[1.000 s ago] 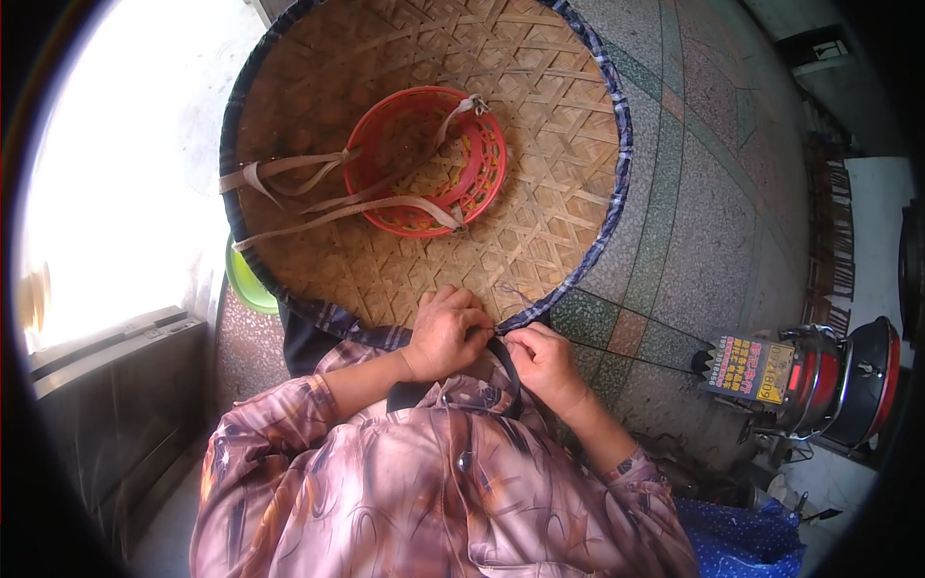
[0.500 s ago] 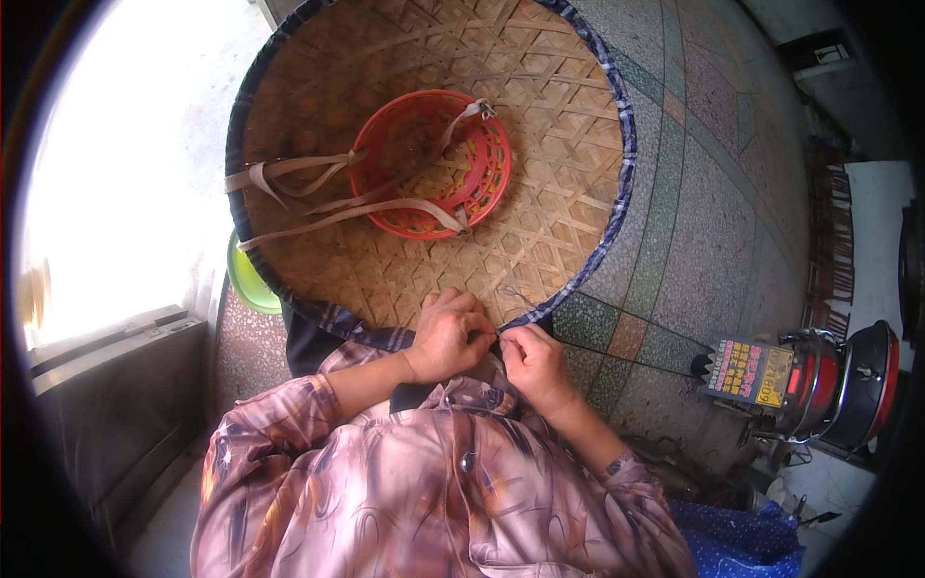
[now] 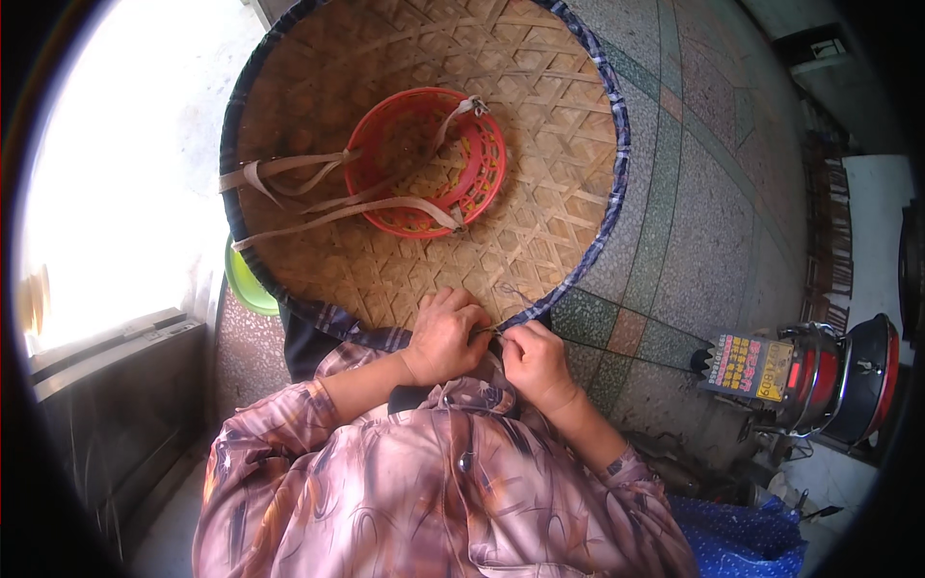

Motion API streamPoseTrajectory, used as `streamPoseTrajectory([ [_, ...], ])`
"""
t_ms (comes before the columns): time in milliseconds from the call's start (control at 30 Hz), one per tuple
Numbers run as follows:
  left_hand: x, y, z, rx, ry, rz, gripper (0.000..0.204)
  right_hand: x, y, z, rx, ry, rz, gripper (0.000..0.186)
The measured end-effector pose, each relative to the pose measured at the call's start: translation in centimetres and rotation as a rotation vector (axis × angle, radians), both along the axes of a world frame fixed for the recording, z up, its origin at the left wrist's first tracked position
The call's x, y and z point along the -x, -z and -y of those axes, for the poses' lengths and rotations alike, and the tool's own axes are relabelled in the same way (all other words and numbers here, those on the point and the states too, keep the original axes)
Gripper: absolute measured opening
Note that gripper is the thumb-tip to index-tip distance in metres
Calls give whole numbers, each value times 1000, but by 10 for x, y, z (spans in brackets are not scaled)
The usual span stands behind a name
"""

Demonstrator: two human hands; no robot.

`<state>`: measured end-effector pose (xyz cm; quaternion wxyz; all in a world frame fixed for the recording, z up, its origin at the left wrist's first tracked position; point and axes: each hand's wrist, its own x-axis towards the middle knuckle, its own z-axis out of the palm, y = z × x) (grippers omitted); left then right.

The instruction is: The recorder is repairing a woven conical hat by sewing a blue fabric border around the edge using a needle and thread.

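Note:
A wide round woven bamboo basket [image 3: 540,202] lies tilted before me. Dark blue plaid cloth binding [image 3: 617,164] wraps its rim. At the near edge, my left hand [image 3: 445,332] is closed over the rim, its fingers lying against the weave inside and its thumb tucked toward the binding. Just to its right, my right hand [image 3: 540,364] pinches at the rim, thumb against forefinger; what sits between those fingertips is too small to make out. A loose dark thread [image 3: 513,289] curls on the weave above the right hand.
Inside the large basket sits a small red plastic basket [image 3: 358,178], with pale cloth straps [image 3: 337,207] running to the left rim. A green basin [image 3: 249,279] shows behind the left rim. On the right stands a red and black motorbike [image 3: 814,380]; a blue dotted cloth [image 3: 737,539] lies lower right.
The basket has shifted very slightly to the left in the picture. Both hands keep nearly the same place and pose at the near rim.

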<state>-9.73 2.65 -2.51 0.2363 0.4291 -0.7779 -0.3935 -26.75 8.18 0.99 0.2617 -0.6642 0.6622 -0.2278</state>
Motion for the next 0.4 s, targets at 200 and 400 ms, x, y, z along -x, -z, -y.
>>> streamPoseTrajectory([
  [200, -3, 3, 2, -3, 38, 11, 16, 0, -3, 2, -50, -4, 8, 5],
  [400, -3, 4, 3, -25, 54, 16, 15, 1, -1, 0, -76, 0, 7, 5],
])
